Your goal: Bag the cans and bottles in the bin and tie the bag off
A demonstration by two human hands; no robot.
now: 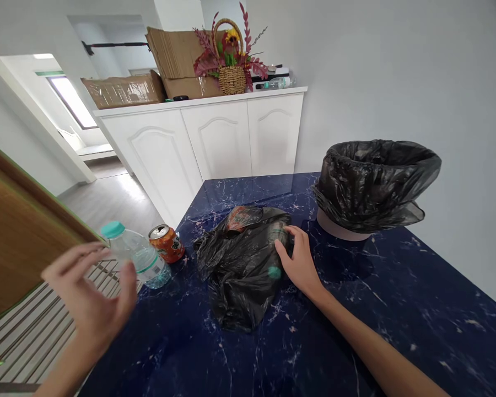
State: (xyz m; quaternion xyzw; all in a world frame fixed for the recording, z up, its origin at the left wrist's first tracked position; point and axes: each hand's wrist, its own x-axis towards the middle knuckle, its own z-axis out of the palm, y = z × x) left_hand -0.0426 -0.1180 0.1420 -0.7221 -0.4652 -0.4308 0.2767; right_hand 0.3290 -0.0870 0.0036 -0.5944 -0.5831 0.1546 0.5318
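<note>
A black plastic bag (242,264) lies crumpled on the dark blue table. Through its thin film show a bottle with a green cap and a patch of orange-red. My right hand (300,262) grips the bag's right side, thumb and fingers round the bottle inside. My left hand (93,292), smeared by motion, is raised at the left with its fingers apart and nothing in them. Just beyond it stands a clear plastic bottle (143,256) with a green cap, slightly tilted in view. Beside the bottle is an orange drink can (166,243), its top opened.
A bin lined with a black bag (372,182) stands at the table's (264,375) far right. Left of the table are a slatted rack (33,342) and a wooden panel (16,231). Behind, a white cabinet (215,138) carries cardboard boxes (124,91) and a flower basket (232,80).
</note>
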